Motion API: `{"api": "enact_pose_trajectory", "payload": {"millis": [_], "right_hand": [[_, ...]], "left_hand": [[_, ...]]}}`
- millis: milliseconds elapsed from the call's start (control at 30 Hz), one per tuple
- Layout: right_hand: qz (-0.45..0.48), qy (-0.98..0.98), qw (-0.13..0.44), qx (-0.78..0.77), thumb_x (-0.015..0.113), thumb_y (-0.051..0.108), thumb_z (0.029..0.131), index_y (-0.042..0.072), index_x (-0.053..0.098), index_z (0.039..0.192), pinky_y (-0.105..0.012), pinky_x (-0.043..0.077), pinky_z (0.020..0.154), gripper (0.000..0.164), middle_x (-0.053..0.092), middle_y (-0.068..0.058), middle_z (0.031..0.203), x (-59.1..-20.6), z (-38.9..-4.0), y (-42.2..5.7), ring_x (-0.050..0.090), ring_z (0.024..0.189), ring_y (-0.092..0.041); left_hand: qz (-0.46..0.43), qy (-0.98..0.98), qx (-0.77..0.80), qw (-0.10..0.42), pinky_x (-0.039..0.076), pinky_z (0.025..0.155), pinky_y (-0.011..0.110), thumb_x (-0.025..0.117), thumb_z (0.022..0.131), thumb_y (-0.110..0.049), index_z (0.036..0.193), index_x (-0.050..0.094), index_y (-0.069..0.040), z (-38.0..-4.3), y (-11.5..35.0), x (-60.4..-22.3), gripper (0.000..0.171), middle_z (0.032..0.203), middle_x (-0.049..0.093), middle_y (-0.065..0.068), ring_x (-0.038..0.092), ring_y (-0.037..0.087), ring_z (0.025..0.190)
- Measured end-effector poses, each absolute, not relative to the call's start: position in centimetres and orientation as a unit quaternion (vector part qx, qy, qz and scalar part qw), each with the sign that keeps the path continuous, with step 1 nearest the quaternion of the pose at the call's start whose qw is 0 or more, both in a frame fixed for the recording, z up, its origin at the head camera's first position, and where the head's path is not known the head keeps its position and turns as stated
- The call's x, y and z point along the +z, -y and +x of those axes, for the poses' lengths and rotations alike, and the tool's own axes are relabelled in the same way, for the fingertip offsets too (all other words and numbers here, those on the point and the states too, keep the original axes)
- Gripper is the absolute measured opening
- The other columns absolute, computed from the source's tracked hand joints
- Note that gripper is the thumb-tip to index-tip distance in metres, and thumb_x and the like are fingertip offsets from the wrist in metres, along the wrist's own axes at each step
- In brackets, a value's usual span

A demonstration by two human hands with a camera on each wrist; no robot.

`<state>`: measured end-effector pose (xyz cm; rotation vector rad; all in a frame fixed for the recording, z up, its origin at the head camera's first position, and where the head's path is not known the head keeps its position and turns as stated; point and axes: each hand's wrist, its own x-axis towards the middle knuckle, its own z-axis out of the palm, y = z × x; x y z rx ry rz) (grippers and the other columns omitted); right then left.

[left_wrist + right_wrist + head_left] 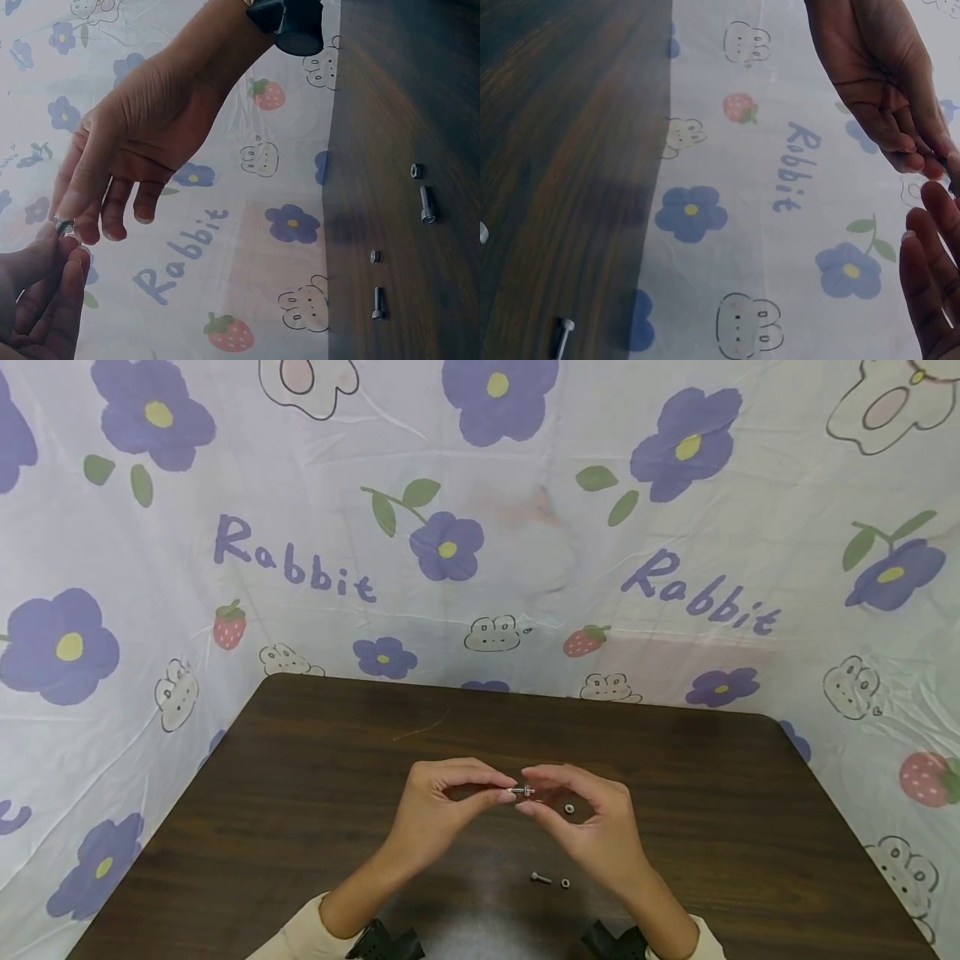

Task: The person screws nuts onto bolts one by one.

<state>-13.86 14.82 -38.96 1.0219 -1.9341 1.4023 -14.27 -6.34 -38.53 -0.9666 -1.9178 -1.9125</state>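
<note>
A bolt [520, 791] carrying a nut [528, 791] is clamped in the grip of the left hand [433, 806], above the surface [300, 793] about midway between its side edges; the right hand [611, 827] has its grip apart beside the nut; a loose bolt [541, 878] lies well short of the far edge

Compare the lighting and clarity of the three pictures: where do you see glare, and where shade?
Head view: brightest, with pale glare on the near tabletop and the held bolt too small for fine detail; left wrist view: dimmer, the left hand in shade; right wrist view: also dim, the right hand shaded and cut off by the picture's edge.
</note>
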Motion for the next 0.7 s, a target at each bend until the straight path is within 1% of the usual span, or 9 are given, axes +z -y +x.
{"api": "enact_pose_trajectory", "payload": {"millis": [167,367,567,700], "right_hand": [[0.398,0.696,0.291,0.522,0.082,-0.020,0.069,0.000,0.075,0.104,-0.020,0.055,0.066,0.041,0.074,-0.012,0.089,-39.03,-13.99,-14.63,0.067,0.074,-0.014],[0.396,0.695,0.293,0.524,0.081,-0.021,0.069,0.000,0.075,0.101,-0.020,0.056,0.063,0.039,0.074,-0.010,0.088,-38.77,-13.90,-14.53,0.068,0.073,-0.014],[0.395,0.697,0.293,0.523,0.082,-0.016,0.073,0.001,0.075,0.101,-0.019,0.055,0.062,0.034,0.074,-0.009,0.086,-38.82,-13.99,-14.57,0.068,0.073,-0.013],[0.394,0.699,0.285,0.524,0.080,-0.015,0.076,0.002,0.075,0.099,-0.018,0.053,0.060,0.029,0.074,-0.008,0.085,-38.63,-13.86,-14.48,0.066,0.070,-0.011]], "left_hand": [[-0.334,0.657,-0.663,0.130,0.062,0.072,0.043,0.077,0.088,-0.001,0.099,0.079,-0.001,-14.19,6.36,-38.56,0.011,0.092,0.077,0.009,0.074,0.021,0.085],[-0.331,0.656,-0.665,0.130,0.062,0.072,0.042,0.078,0.087,-0.001,0.099,0.079,-0.001,-14.20,6.31,-38.61,0.012,0.093,0.077,0.007,0.075,0.021,0.085],[-0.339,0.648,-0.668,0.138,0.062,0.071,0.041,0.078,0.086,0.001,0.098,0.080,0.000,-14.33,6.33,-38.68,0.012,0.092,0.077,0.008,0.074,0.022,0.083],[-0.343,0.642,-0.671,0.139,0.062,0.070,0.044,0.078,0.085,0.002,0.096,0.079,0.001,-14.32,6.33,-38.74,0.012,0.091,0.077,0.009,0.074,0.022,0.082]]}}
